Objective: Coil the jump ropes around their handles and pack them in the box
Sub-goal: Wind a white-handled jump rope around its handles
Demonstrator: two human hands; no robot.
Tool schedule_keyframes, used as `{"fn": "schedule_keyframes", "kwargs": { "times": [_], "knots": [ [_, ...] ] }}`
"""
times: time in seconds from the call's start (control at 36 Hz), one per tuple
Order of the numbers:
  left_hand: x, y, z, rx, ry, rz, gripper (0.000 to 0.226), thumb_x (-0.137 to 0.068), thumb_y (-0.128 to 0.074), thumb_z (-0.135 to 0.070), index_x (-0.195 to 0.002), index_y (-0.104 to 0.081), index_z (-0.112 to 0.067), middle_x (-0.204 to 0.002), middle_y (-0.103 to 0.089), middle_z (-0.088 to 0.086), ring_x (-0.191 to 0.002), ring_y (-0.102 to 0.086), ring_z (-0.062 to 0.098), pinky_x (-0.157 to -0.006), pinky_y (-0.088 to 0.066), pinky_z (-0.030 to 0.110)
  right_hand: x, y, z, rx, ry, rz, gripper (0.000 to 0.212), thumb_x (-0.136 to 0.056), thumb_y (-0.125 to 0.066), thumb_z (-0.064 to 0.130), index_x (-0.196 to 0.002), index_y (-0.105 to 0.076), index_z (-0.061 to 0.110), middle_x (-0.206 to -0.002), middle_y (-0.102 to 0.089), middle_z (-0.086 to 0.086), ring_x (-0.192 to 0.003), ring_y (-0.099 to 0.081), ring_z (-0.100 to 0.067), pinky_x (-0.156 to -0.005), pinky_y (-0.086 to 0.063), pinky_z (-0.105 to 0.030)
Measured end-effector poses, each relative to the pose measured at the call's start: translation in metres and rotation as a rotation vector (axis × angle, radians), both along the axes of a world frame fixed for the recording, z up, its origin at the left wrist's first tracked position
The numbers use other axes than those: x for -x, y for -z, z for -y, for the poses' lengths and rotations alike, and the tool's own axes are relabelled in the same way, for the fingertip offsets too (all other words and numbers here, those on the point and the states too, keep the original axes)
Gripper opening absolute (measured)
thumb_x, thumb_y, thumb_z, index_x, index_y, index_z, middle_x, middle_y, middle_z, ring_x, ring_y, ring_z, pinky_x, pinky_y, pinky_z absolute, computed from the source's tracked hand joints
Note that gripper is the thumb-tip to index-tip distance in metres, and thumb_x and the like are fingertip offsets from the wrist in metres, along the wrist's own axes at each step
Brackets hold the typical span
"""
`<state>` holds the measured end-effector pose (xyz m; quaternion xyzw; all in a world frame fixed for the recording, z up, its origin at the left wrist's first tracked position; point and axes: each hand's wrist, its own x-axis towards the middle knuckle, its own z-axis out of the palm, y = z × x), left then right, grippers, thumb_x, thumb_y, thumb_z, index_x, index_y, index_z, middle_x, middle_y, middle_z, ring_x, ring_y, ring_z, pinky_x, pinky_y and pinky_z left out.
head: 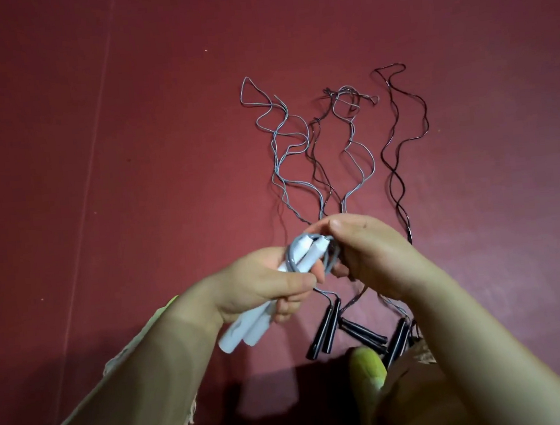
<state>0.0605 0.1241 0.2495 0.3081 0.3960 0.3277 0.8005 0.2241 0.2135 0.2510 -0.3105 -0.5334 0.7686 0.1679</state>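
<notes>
My left hand (pixel 261 288) grips a pair of white jump-rope handles (pixel 248 330) held side by side, their tips pointing up and right. A grey cord (pixel 55 276) loops over the handles' upper ends. My right hand (pixel 370 255) pinches that grey cord just right of the handle tips. Beneath my hands, several other jump ropes lie stretched out on the dark red floor: black handles (pixel 326 330) near me, thin grey cords (pixel 285 137) and a black cord (pixel 399 154) snaking away. No box is in view.
The red floor (pixel 131 157) spreads wide to the left and far side. A yellow-green rounded object (pixel 366 367) and a brown thing (pixel 419 352) sit at the bottom right beside the black handles. My loose beige sleeves fill the lower frame.
</notes>
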Motion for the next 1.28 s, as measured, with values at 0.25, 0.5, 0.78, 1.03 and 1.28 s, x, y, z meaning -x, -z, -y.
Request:
{"fn": "schedule_keyframes", "kwargs": {
  "times": [0.25,0.5,0.78,1.03,1.28],
  "knots": [
    [-0.001,-0.001,-0.001,-0.006,-0.124,-0.053,0.025,-0.083,-0.056,-0.003,-0.098,-0.049,-0.022,-0.057,-0.041,-0.003,-0.045,-0.037,0.008,-0.044,-0.035,0.02,0.007,0.003,0.005,-0.282,0.187,0.202,0.029,-0.081,-0.057,0.037,-0.061,-0.059,0.017,-0.052,-0.046,-0.001,-0.05,-0.035,-0.013,-0.05,-0.028,-0.026],
    [-0.004,0.001,-0.005,-0.059,-0.291,-0.086,0.034,-0.077,-0.06,-0.017,-0.108,-0.046,-0.022,-0.057,-0.048,-0.005,-0.043,-0.039,0.009,-0.042,-0.034,0.022,0.02,0.021,0.021,-0.561,0.307,0.37,0.053,-0.088,-0.044,0.054,-0.068,-0.064,0.01,-0.063,-0.064,-0.001,-0.063,-0.057,-0.016,-0.063,-0.045,-0.031],
    [0.0,0.002,-0.008,-0.037,-0.457,-0.134,0.015,-0.094,-0.057,-0.03,-0.107,-0.051,-0.027,-0.06,-0.046,-0.002,-0.046,-0.036,0.011,-0.044,-0.032,0.021,0.023,0.008,0.021,-0.527,0.26,0.386,0.052,-0.09,-0.033,0.054,-0.053,-0.043,0.019,-0.049,-0.04,0.008,-0.049,-0.035,-0.008,-0.052,-0.031,-0.027],
    [0.011,0.016,-0.006,-0.02,-0.353,-0.507,0.006,-0.096,-0.052,-0.016,-0.091,-0.049,-0.018,-0.061,-0.05,-0.003,-0.047,-0.039,0.011,-0.048,-0.032,0.024,-0.001,-0.018,0.01,-0.814,-0.312,0.69,0.016,-0.093,-0.058,0.03,-0.091,-0.065,0.015,-0.064,-0.052,0.002,-0.059,-0.044,-0.014,-0.06,-0.037,-0.033],
    [-0.006,0.021,-0.001,-0.075,0.039,-0.645,0.009,-0.091,-0.056,-0.024,-0.086,-0.049,-0.021,-0.064,-0.05,-0.007,-0.049,-0.044,0.008,-0.047,-0.038,0.024,-0.006,-0.032,0.007,-0.926,-0.305,0.572,0.008,-0.086,-0.068,0.017,-0.086,-0.072,0.024,-0.074,-0.066,0.015,-0.073,-0.056,-0.001,-0.062,-0.04,-0.018]
  ]
}}
